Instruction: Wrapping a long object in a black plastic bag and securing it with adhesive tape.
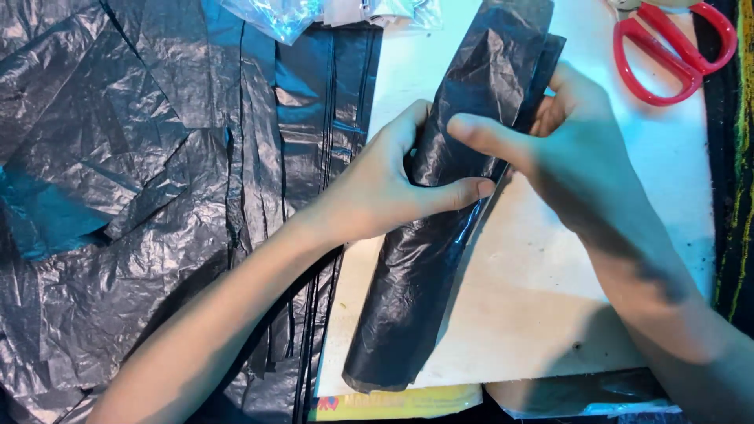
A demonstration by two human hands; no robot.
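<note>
A long folded strip of black plastic bag [416, 267] lies diagonally across a white board [534, 298]. My left hand [385, 184] grips its middle from the left, thumb laid across the plastic. My right hand [565, 149] holds the same strip from the right, thumb pressing on top and fingers curled behind its upper edge. The two thumbs almost meet over the strip.
A wide heap of crumpled black plastic sheets [133, 180] covers the left side. Red-handled scissors [675, 51] lie at the top right of the board. Clear plastic [283, 12] sits at the top edge. A yellow package [408, 402] pokes out below the board.
</note>
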